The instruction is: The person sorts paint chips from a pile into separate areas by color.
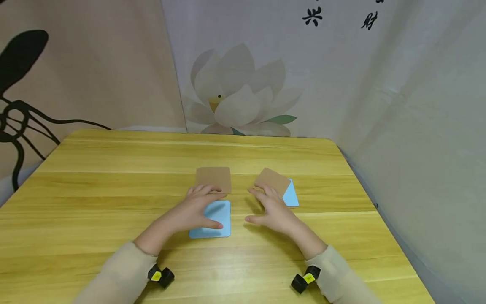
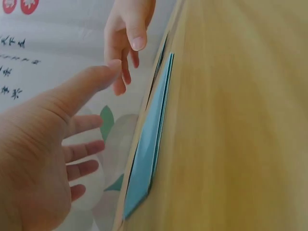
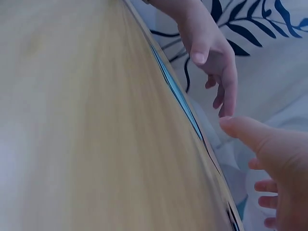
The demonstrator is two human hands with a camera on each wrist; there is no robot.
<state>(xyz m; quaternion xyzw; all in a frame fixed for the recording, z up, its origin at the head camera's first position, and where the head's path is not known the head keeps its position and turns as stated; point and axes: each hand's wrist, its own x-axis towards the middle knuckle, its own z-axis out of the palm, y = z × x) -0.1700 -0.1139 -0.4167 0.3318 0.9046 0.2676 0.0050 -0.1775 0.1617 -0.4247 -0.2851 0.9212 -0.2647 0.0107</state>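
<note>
Head view: left hand point(image 1: 199, 211) over blue square point(image 1: 223, 214), fingers apart. Right hand point(image 1: 275, 212) near angled brown square point(image 1: 273, 179), fingers apart.

Two readable characters: 兴 point(image 1: 312, 17) and 财 point(image 1: 369, 20)

Both are black, on the white cloth point(image 1: 243, 21), 兴 left of 财. In the left wrist view, red discs point(image 2: 29, 6) and more black lettering point(image 2: 6, 71) there are too blurred to read surely. Yellow labels point(image 1: 156, 276) on the wrist cameras point(image 1: 167, 278) are too small.
</note>
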